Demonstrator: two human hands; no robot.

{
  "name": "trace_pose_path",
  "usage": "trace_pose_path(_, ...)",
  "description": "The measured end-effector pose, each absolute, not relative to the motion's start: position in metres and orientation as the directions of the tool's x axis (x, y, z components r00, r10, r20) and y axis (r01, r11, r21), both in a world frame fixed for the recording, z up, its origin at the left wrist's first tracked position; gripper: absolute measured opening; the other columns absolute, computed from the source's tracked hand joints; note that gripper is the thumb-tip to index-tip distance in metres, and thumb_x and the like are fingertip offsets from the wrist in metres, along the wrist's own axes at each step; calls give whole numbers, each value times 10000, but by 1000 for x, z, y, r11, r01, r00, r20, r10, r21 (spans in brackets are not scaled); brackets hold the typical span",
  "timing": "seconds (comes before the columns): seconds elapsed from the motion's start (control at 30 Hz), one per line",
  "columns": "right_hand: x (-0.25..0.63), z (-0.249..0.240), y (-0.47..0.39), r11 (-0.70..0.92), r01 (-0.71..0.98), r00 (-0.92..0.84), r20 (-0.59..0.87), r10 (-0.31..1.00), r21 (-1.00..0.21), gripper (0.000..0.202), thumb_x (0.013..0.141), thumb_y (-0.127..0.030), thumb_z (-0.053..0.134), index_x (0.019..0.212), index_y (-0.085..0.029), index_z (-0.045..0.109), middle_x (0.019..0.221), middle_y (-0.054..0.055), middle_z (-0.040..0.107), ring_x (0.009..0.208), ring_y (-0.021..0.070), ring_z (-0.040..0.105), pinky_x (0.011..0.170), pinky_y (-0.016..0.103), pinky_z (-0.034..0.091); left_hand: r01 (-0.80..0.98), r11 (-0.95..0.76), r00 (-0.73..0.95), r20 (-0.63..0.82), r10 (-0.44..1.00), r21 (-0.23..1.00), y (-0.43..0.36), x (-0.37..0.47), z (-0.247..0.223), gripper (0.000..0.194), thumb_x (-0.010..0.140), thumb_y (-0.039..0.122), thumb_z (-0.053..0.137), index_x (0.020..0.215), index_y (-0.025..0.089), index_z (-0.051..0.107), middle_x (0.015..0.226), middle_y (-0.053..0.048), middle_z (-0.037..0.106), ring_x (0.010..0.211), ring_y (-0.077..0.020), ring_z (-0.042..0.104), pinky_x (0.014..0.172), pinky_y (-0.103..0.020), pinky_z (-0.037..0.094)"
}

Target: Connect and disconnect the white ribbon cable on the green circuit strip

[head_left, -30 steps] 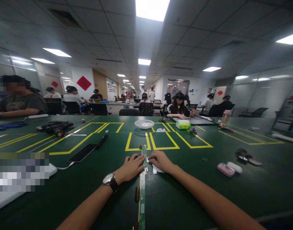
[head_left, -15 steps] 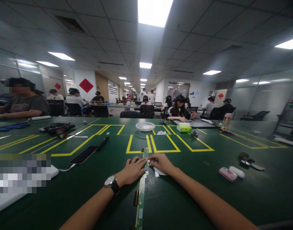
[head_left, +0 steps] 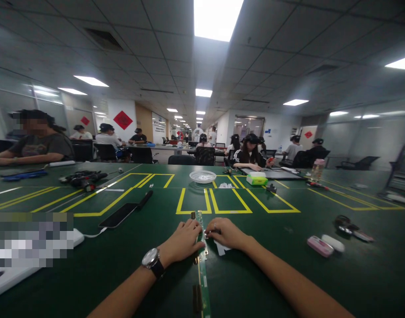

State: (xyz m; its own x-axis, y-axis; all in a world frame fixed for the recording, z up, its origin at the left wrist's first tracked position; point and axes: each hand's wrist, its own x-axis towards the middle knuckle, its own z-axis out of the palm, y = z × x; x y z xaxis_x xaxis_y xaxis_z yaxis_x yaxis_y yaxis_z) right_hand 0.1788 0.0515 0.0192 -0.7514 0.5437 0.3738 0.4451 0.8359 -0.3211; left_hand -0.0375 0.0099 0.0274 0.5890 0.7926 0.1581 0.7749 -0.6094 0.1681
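A long, narrow green circuit board strip (head_left: 204,282) lies lengthwise on the table in front of me. My left hand (head_left: 184,236), with a watch on its wrist, holds the strip from the left, thumb and fingertips pressed on its upper part. At the strip's right edge, my right hand (head_left: 227,232) is closed in a pinch; whatever its fingertips hold is too small and hidden to name. A white slip of paper (head_left: 221,249) lies partly under this hand. Dark brown flaps (head_left: 196,298) stick out on the strip's left side.
Beyond the hands stand a white basket (head_left: 203,177) and a green tissue pack (head_left: 256,179). To the left lie a phone (head_left: 119,215) on a cable and a white power strip (head_left: 10,278). A pink case (head_left: 320,246) is at right. Several people sit farther back.
The circuit board strip has turned slightly, its near end shifting right and its far end a little left. Both hands sit slightly lower in view, still at the strip.
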Motion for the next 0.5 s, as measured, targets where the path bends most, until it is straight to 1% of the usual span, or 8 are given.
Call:
trace_pose_path(0.1, 178, 20, 49, 854, 440, -769, 375, 518, -277, 203, 868, -200, 528, 988, -198, 691, 992, 65, 667, 937, 163, 591, 851, 281, 433, 787, -595, 570, 177, 802, 163, 11, -37, 25, 393, 907, 517, 419, 1173, 245, 514, 1247, -78, 503, 1164, -272, 424, 942, -400, 326)
trace_pose_path(0.17, 177, 21, 48, 859, 440, -776, 371, 510, -260, 218, 863, -196, 525, 1015, -195, 681, 1017, 72, 652, 955, 168, 581, 861, 287, 432, 790, -592, 563, 196, 803, 158, 12, -38, 22, 429, 904, 519, 428, 1230, 246, 482, 1281, -83, 489, 1193, -275, 407, 954, -405, 322)
trace_pose_path(0.23, 177, 22, 47, 860, 442, -777, 371, 509, -255, 253, 855, -167, 516, 1061, -189, 661, 1020, 76, 648, 969, 172, 574, 874, 294, 428, 786, -598, 568, 203, 798, 155, 13, -38, 20, 485, 897, 527, 438, 1288, 241, 441, 1331, -92, 459, 1234, -280, 376, 975, -413, 311)
trace_pose_path(0.33, 178, 23, 47, 861, 437, -779, 371, 506, -259, 316, 834, -116, 505, 1117, -182, 628, 1019, 80, 651, 985, 176, 568, 886, 303, 423, 780, -604, 576, 191, 795, 165, 15, -38, 17, 518, 904, 539, 415, 1322, 234, 417, 1374, -95, 427, 1270, -278, 349, 1002, -425, 296)
trace_pose_path(0.4, 179, 23, 48, 859, 437, -776, 372, 510, -266, 312, 824, -115, 513, 1106, -182, 629, 1015, 80, 653, 983, 177, 569, 880, 302, 427, 777, -605, 578, 183, 795, 174, 15, -39, 16, 516, 910, 544, 396, 1322, 234, 423, 1375, -94, 428, 1275, -273, 351, 1011, -425, 295)
trace_pose_path(0.5, 180, 22, 50, 852, 441, -762, 384, 522, -281, 253, 815, -132, 537, 1037, -182, 647, 986, 69, 658, 956, 171, 576, 860, 291, 436, 778, -601, 576, 174, 799, 182, 16, -39, 16, 523, 910, 546, 390, 1327, 233, 425, 1381, -99, 422, 1288, -275, 341, 1020, -425, 293)
